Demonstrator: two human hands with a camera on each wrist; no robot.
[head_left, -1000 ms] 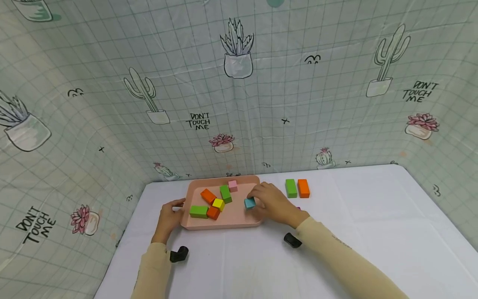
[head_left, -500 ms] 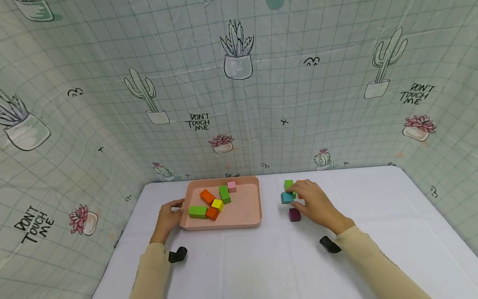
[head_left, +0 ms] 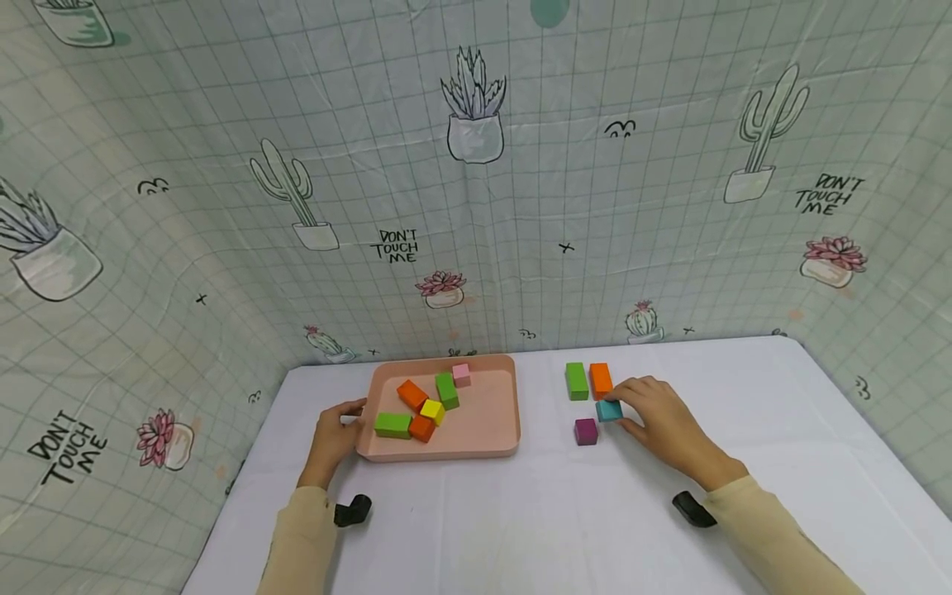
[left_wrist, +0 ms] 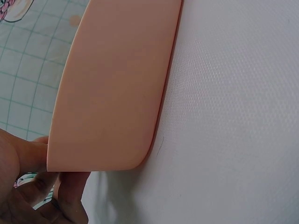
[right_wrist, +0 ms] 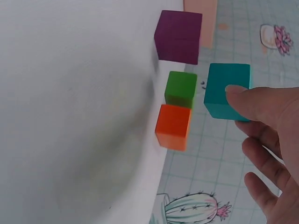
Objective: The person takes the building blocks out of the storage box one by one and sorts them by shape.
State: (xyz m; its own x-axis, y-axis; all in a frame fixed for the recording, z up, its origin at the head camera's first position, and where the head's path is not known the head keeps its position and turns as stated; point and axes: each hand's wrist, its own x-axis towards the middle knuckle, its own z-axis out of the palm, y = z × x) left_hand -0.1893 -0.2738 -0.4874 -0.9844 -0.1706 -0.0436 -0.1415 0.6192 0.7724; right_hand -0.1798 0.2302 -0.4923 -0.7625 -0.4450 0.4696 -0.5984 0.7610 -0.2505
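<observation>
My right hand (head_left: 665,426) pinches a blue cube (head_left: 608,411) between thumb and fingers. In the right wrist view the thumb lies across one face of the blue cube (right_wrist: 227,88), which is held up off the white table. Close by on the table are a purple cube (head_left: 586,431), a green block (head_left: 576,381) and an orange block (head_left: 601,379). My left hand (head_left: 332,438) holds the left end of a pink tray (head_left: 483,426). The left wrist view shows its thumb and fingers at the corner of the tray (left_wrist: 112,93).
Inside the tray lie a pink cube (head_left: 461,375), a yellow cube (head_left: 432,411), green blocks (head_left: 392,426) and orange blocks (head_left: 412,395). A patterned cloth (head_left: 521,207) hangs behind the white table (head_left: 506,529).
My right hand has carried the blue cube out of the tray to the right, past the green block to near the orange block. The left hand has stayed at the tray.
</observation>
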